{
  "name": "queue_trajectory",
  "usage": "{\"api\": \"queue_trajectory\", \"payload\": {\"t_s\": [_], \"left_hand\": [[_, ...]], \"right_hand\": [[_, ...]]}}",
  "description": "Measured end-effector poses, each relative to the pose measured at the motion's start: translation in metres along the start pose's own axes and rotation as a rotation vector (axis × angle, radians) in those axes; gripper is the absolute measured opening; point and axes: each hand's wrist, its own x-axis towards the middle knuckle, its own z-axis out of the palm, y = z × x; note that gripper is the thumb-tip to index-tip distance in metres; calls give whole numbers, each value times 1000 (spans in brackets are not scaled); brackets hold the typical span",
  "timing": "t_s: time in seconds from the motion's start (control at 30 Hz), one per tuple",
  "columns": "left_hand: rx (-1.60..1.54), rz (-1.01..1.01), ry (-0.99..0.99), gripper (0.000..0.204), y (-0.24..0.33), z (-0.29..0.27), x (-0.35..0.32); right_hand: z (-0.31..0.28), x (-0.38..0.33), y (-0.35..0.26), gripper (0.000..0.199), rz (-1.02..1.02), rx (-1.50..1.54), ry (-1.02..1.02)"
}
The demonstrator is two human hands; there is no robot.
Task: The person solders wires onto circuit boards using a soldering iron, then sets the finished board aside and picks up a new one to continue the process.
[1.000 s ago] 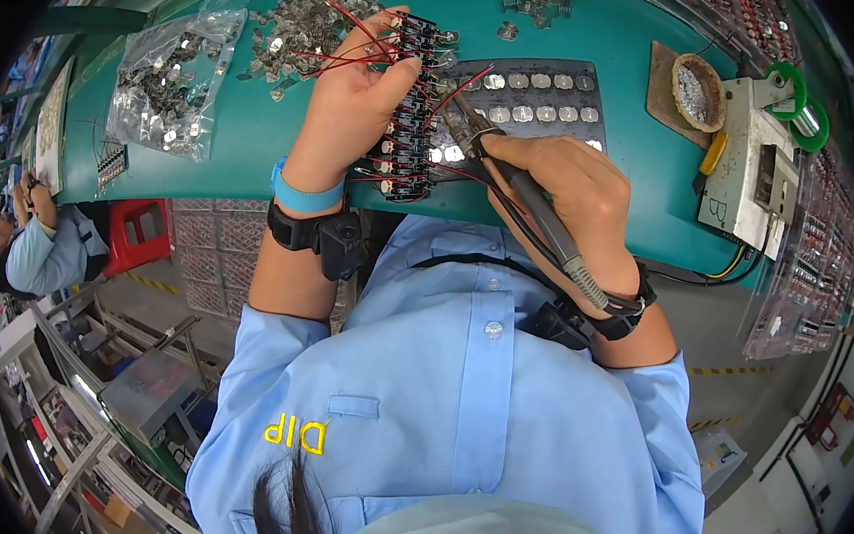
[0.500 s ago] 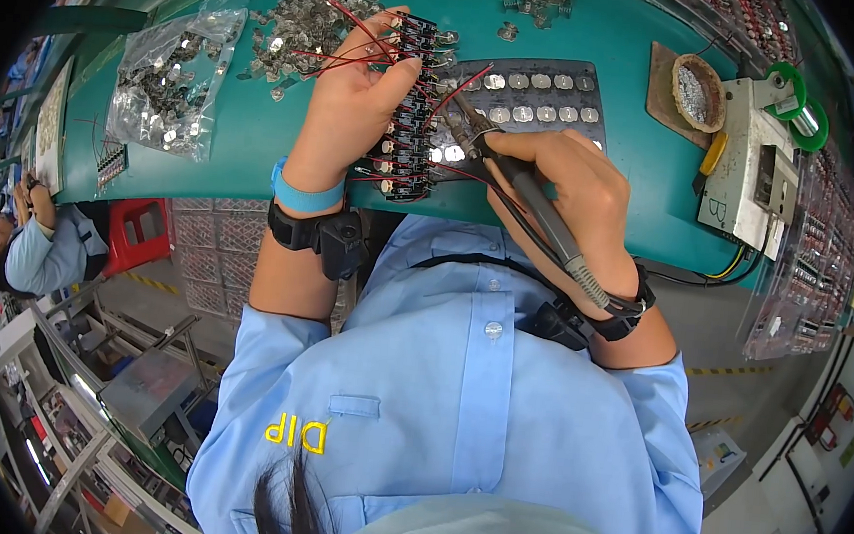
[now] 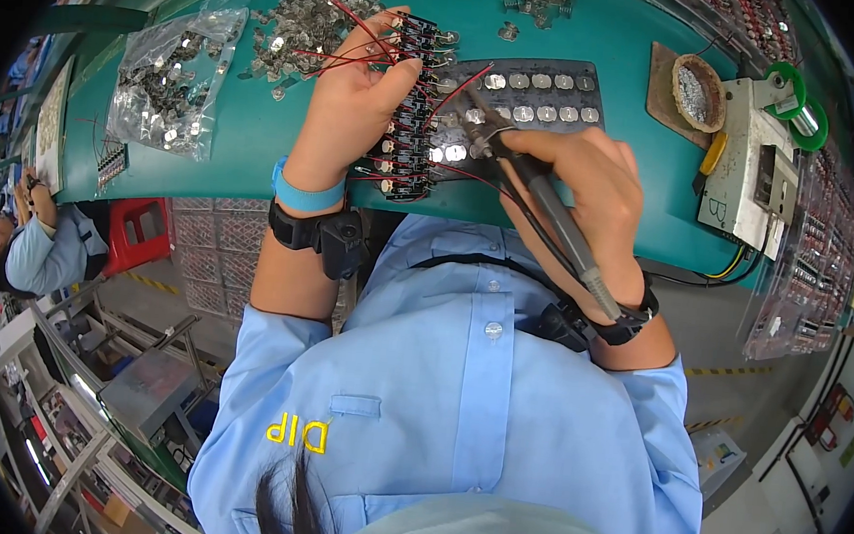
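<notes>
My left hand (image 3: 361,91) grips a long strip of black circuit boards (image 3: 410,120) with its thumb on the face of the strip. Thin red wires (image 3: 348,58) trail from the boards, some lying across my left fingers. In my right hand (image 3: 584,184) is a soldering iron (image 3: 558,222), slanting up and left toward the strip; its tip is just right of the boards and seems apart from them. Beneath the iron's front end lies a dark tray (image 3: 551,98) with rows of small shiny metal pieces.
Loose metal pieces are heaped (image 3: 310,32) at the back left, beside a clear bag (image 3: 175,87) of similar parts. To the right stand a round tin of shavings (image 3: 698,93), a soldering station (image 3: 756,167) and a green solder spool (image 3: 808,121). Another person (image 3: 47,247) sits far left.
My right hand has shifted slightly right, drawing the soldering iron's tip up and away from the strip. My left hand and the strip stay in place.
</notes>
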Motion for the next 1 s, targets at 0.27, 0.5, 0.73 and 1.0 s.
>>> {"api": "queue_trajectory", "payload": {"t_s": [0.27, 0.5, 0.73, 1.0], "left_hand": [[32, 0, -30, 54, -3, -4, 1], [-32, 44, 11, 54, -3, 1, 2], [42, 7, -16, 54, -4, -3, 0], [33, 6, -11, 53, -4, -3, 0]], "right_hand": [[-15, -6, 2, 33, 15, -29, 3], [4, -4, 5, 28, -39, -5, -8], [8, 2, 2, 28, -62, -26, -17], [10, 4, 2, 26, -64, -42, -33]]}}
